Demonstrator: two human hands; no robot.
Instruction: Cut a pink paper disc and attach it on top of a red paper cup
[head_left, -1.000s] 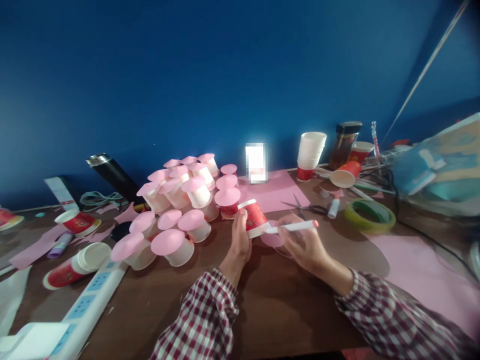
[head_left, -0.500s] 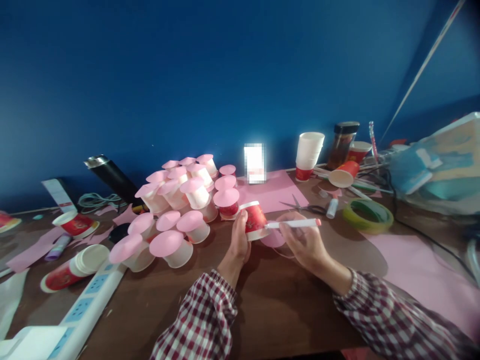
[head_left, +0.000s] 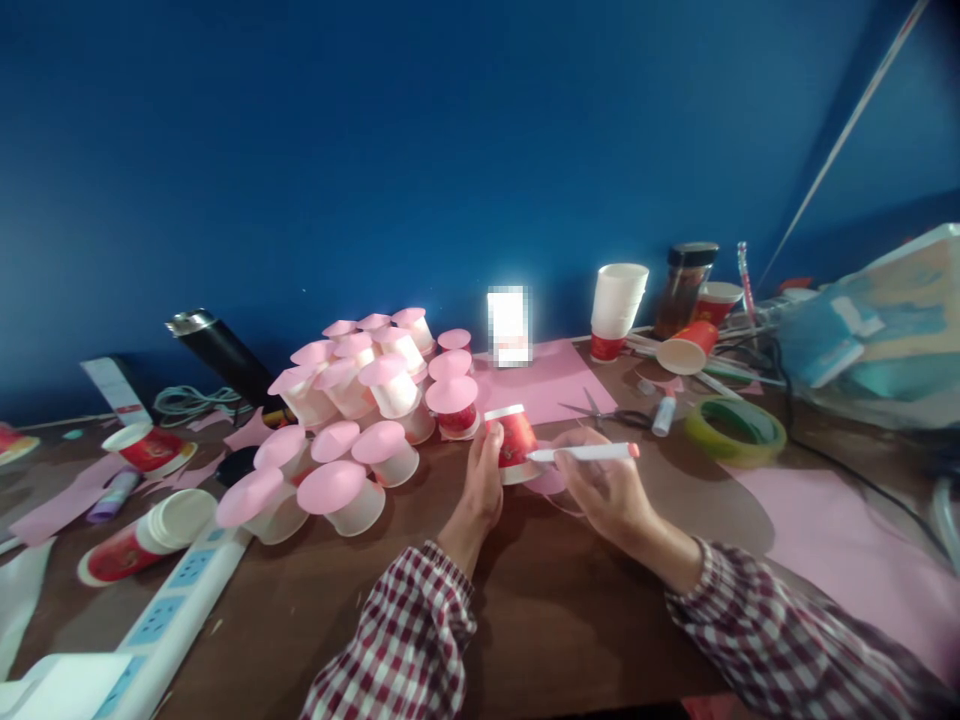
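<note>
My left hand is closed on a red and white paper cup, which it holds upside down and a little tilted above the table. In my right hand is a white marker with an orange-red end, pinched between fingers and thumb. The marker's tip points left and meets, or nearly meets, the cup's right side. Behind the hands lies a pink round of paper, partly covered by the cup and fingers. To the left stand several upturned paper cups with pink paper cone tops.
Scissors, a marker cap and a roll of green tape lie to the right. Stacked cups stand near the wall. A power strip, a fallen cup stack and a black flask are on the left.
The cup in my left hand has shifted slightly to the right and turned a little. The marker has moved slightly left against it. Everything else stays put.
</note>
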